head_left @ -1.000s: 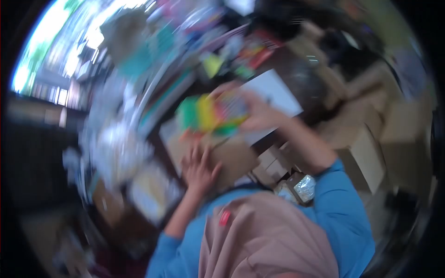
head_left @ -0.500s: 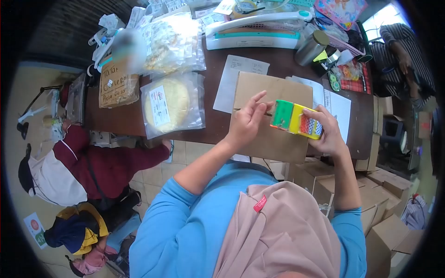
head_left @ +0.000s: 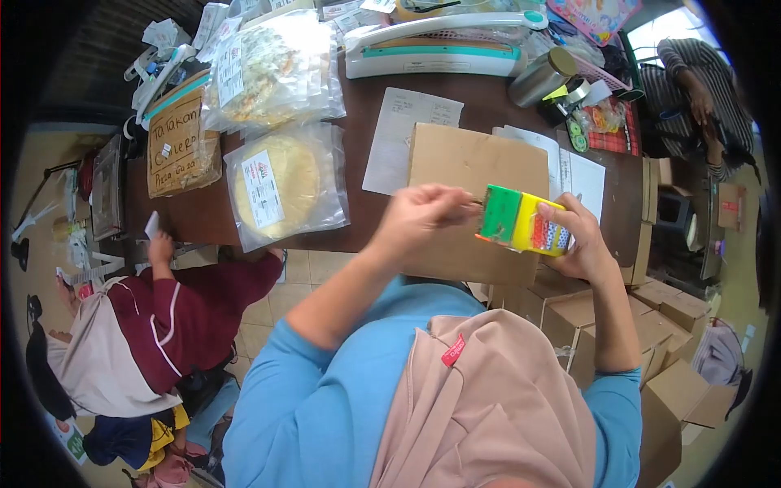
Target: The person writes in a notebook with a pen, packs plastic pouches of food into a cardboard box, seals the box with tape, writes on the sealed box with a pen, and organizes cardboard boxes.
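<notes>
My right hand [head_left: 584, 241] grips a small green and yellow box [head_left: 526, 220] with red and blue patterned patches, tilted above the cardboard. Its green end points left. My left hand [head_left: 423, 218] is closed, its fingertips pinched right at the box's green end; what they hold, if anything, is too small to make out. Beneath both hands lies a flat brown cardboard piece [head_left: 480, 159], reaching over the table's near edge. Written paper sheets [head_left: 407, 134] stick out behind it on the left, and a white paper [head_left: 582, 179] on the right.
Bagged round flatbreads [head_left: 285, 183] and a stack of bagged food [head_left: 281, 69] lie left, beside a handwritten cardboard box [head_left: 183, 146]. At the back are a white and teal sealer [head_left: 439, 61] and a metal bottle [head_left: 543, 77]. Cardboard boxes [head_left: 618, 325] fill the lower right. A co-worker [head_left: 187, 317] is at left.
My left hand has gone from open, spread fingers to a pinch at the box's green end. The box has shifted slightly right and down. The co-worker at left has turned and moved an arm.
</notes>
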A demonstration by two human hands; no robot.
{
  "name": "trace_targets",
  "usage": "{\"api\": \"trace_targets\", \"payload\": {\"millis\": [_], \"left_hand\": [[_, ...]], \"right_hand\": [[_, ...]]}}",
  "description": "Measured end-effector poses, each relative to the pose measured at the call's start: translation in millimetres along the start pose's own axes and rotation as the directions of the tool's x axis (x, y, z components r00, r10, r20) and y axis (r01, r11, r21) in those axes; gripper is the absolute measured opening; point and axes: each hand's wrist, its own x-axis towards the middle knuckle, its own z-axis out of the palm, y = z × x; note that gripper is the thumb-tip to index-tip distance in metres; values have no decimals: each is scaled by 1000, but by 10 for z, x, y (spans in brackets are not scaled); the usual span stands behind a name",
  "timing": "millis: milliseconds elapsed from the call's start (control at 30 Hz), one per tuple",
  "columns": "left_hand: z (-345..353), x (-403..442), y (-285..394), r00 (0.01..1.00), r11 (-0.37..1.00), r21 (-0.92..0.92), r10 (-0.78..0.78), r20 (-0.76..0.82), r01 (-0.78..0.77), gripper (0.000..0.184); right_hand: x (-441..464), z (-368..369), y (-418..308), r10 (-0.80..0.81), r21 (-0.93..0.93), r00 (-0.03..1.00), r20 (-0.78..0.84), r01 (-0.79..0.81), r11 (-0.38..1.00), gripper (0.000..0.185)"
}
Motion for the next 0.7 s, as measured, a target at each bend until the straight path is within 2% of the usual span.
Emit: {"api": "trace_targets", "payload": {"millis": [33, 67, 100, 167, 233, 300, 333, 400, 433, 467, 533, 567, 633, 667, 700], "left_hand": [[-189, -48, 119, 998, 996, 75, 46, -46, -42, 18], [-421, -53, 187, 972, 978, 95, 197, -128, -186, 19], [-741, -66, 273, 946, 974, 103, 221, -239, -201, 19], [-1084, -96, 351, 962, 991, 86, 117, -247, -99, 19], [-1229, -55, 115, 968, 998, 54, 43, -247, -30, 20], [-1299, 247, -342, 951, 950, 312, 106, -291, -10, 18], [-1218, 346, -609, 909, 896, 420, 289, -301, -146, 23], [-920, 363, -648, 816, 634, 772, 473, -333, -53, 32], [-932, 354, -667, 757, 411, 909, 616, -220, -70, 47], [-997, 349, -628, 791, 493, 867, 500, -352, 73, 58], [-889, 300, -326, 767, 560, 825, 561, -311, -75, 69], [-765, 369, -314, 779, 560, 825, 552, -297, -82, 69], [-473, 445, -399, 887, 385, 922, 439, -143, -42, 83], [-353, 356, -329, 893, 391, 919, 428, -140, -44, 83], [-249, 277, -171, 916, 409, 912, 349, -198, 41, 87]], "right_hand": [[29, 0, -33, -30, 4, 1000, 2, 30, 1000, 67], [34, 11, -44, -21, 9, 1000, 5, 21, 1000, 67], [67, 15, -28, 34, -40, 998, 60, -32, 999, 69], [228, -4, -27, 91, -97, 990, 105, -81, 992, 70], [419, -9, -174, 209, -214, 936, 283, -151, 965, 71], [485, 2, -158, 229, -202, 926, 302, -173, 964, 70], [508, 5, -153, 247, -192, 914, 321, -192, 962, 70], [538, 1, -144, 244, -197, 915, 323, -187, 962, 69], [539, -1, -142, 236, -199, 914, 329, -178, 964, 68], [522, 20, -144, 247, -202, 911, 332, -187, 961, 68], [529, 51, -106, 140, -193, 951, 277, -87, 977, 64], [534, 54, -109, 163, -223, 942, 293, -99, 970, 63], [542, 68, -117, 152, -220, 942, 300, -87, 972, 62], [532, 35, -118, 111, -217, 945, 308, -44, 975, 61], [513, -38, -134, 122, -203, 942, 312, -59, 977, 62]]}}
